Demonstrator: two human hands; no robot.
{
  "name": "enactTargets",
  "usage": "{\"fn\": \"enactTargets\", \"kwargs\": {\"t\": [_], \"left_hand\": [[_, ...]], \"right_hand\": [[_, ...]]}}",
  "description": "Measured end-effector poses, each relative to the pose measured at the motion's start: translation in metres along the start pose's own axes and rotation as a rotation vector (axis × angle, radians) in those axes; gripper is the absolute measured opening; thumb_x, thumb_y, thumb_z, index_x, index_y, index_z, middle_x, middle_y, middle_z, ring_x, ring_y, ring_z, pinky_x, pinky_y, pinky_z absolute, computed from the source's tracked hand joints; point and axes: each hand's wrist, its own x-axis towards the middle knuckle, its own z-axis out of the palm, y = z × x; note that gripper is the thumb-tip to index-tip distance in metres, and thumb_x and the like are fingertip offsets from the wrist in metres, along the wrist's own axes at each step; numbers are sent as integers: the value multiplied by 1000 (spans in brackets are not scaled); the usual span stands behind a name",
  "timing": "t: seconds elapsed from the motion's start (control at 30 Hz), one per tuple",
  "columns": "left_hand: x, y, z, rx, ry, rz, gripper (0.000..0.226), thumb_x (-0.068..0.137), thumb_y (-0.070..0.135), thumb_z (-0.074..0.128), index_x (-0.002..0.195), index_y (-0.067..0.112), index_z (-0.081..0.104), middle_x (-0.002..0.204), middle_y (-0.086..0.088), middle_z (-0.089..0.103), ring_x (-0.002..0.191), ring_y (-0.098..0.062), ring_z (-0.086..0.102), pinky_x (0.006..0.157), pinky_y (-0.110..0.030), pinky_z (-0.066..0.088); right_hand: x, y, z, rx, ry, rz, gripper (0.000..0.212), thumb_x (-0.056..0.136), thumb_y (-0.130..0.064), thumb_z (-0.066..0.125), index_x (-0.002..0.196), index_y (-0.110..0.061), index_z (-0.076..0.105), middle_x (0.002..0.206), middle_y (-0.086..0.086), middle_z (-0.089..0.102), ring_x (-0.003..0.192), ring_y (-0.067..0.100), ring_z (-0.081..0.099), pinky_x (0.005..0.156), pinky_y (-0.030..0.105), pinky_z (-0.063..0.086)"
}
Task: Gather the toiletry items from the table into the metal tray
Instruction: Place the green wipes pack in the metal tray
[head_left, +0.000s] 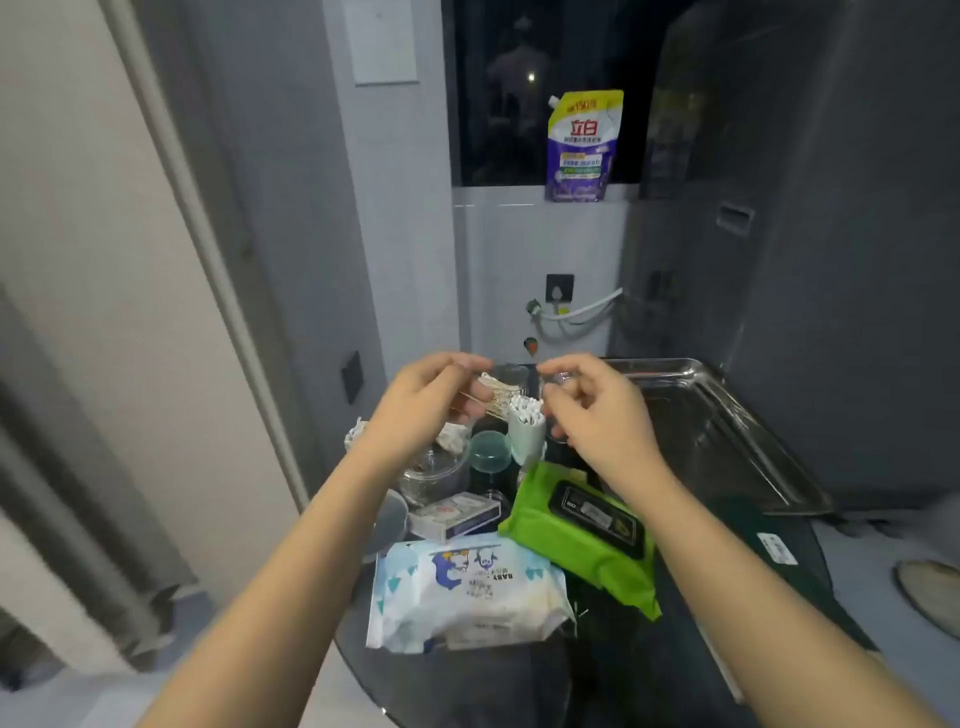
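My left hand (423, 402) holds a clear round box of cotton swabs (493, 397) above the table. My right hand (592, 402) pinches a clear lid (558, 376) just right of that box. The metal tray (727, 431) lies at the right, behind my right hand. Below my hands stand a white bundle of swabs (525, 431), a teal-lidded jar (490, 457) and a clear glass jar (434, 475). Nearer me lie a small white and blue box (454, 514), a green wipes pack (579, 530) and a white baby wipes pack (467, 592).
A purple and yellow detergent pouch (582, 145) stands on the window ledge. A white hose and wall socket (561, 304) are on the wall behind. A large grey appliance (831, 234) rises to the right of the tray. A wall and grey curtain fill the left.
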Motion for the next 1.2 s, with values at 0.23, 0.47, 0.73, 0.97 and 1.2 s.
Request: {"fn": "enactTargets", "kwargs": {"t": [0.23,0.47,0.73,0.97,1.2], "left_hand": [[-57,-9,15,-22,1,-63,27,96,9,39,91,15,65,72,-2,62,57,-11,56,55,-18,44],[-67,-50,41,207,-25,-73,16,94,19,49,93,21,65,87,3,65,78,-14,59,76,-27,47],[-30,-73,53,480,-135,-216,31,93,38,47,115,21,62,111,3,64,99,-13,56,80,-26,38],[-18,-84,61,416,-154,-272,32,91,38,53,116,20,61,102,0,66,91,-14,60,82,-32,46],[-22,-80,65,202,-97,-277,33,87,26,63,118,17,59,91,4,66,73,-4,61,61,-12,46]], "right_hand": [[-58,3,-18,-109,-32,72,22,83,-13,57,83,-35,61,72,17,66,65,33,62,68,43,55],[-70,38,-29,-397,-212,78,18,84,-23,60,100,-28,64,84,-7,60,74,11,58,77,34,52],[-42,69,-29,-661,-679,160,77,78,-56,61,143,-33,27,142,5,40,133,25,34,111,41,31],[-27,85,-28,-682,-792,220,102,60,-63,71,140,-54,8,139,9,42,128,28,41,107,42,35],[-25,89,-25,-570,-677,194,108,45,-66,72,136,-53,17,135,2,46,125,22,44,102,40,42]]}}
